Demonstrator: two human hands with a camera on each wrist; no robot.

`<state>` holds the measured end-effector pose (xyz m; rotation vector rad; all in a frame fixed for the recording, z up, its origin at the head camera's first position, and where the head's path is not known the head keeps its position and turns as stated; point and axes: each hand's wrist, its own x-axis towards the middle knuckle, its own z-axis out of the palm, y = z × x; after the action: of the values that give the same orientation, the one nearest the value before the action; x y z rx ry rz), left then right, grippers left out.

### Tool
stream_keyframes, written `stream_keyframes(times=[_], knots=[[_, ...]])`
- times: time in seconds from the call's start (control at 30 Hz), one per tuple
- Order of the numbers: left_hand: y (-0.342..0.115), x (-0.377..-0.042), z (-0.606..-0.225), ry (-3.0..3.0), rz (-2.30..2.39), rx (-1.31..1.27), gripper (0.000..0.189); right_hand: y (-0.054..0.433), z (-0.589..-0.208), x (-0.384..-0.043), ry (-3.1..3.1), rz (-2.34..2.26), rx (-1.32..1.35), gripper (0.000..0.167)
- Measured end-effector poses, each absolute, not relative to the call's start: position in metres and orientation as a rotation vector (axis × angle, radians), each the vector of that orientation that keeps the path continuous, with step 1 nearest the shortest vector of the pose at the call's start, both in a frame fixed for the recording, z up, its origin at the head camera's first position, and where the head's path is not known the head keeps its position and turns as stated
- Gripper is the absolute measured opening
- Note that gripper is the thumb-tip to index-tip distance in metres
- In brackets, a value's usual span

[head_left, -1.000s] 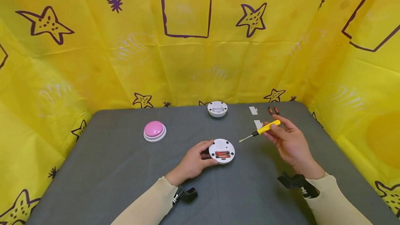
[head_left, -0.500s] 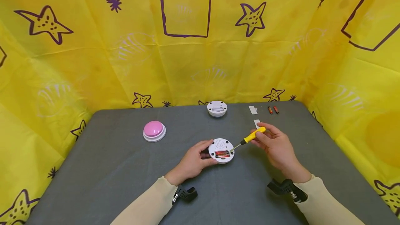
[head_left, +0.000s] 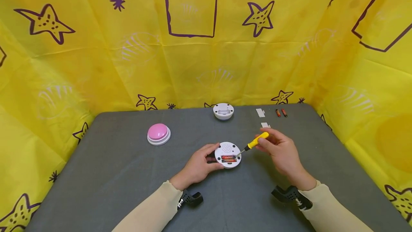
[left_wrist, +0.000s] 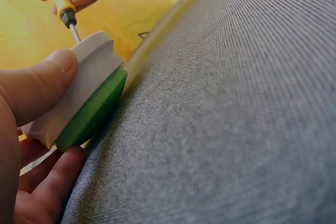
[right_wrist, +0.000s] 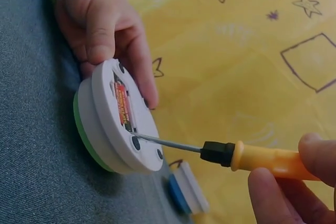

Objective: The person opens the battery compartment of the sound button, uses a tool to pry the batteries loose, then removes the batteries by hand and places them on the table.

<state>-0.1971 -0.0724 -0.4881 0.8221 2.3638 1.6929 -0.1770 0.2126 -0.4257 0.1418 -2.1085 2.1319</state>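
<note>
My left hand (head_left: 199,165) grips the rim of a round white push button (head_left: 226,148), which lies upside down with its green dome (left_wrist: 92,111) underneath. Its battery compartment is uncovered, and red batteries (right_wrist: 122,103) sit inside. Between the thumb and fingers of my right hand (head_left: 284,156) is a screwdriver with a yellow handle (head_left: 258,140). In the right wrist view its metal shaft (right_wrist: 173,143) slants to the compartment's end, the tip at the edge by the batteries. How deep the tip goes, I cannot tell.
A pink-domed button (head_left: 157,132) stands upright at left. Farther back is another overturned white button (head_left: 223,111), blue underneath in the right wrist view. Two white covers (head_left: 260,112) and two loose batteries (head_left: 278,113) lie at back right. Yellow printed cloth (head_left: 193,71) surrounds the grey table (head_left: 112,167).
My right hand has moved left with the screwdriver, bringing its tip from beside the button to the battery compartment. My left hand and the button have stayed in place.
</note>
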Motion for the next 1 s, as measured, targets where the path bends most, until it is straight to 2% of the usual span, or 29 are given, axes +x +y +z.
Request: stream_keyframes(times=[0.33, 0.57, 1.0], knots=[[-0.072, -0.197, -0.488, 2.425, 1.652, 0.819, 0.077, 0.205, -0.42, -0.173, -2.224, 2.016, 0.291, 0.031], [-0.072, -0.197, -0.489, 2.41, 1.678, 0.824, 0.077, 0.21, -0.432, -0.181, -2.144, 2.16, 0.151, 0.024], [-0.071, -0.195, -0.488, 2.339, 1.762, 0.748, 0.075, 0.217, -0.457, -0.193, -1.962, 2.429, -0.077, 0.023]])
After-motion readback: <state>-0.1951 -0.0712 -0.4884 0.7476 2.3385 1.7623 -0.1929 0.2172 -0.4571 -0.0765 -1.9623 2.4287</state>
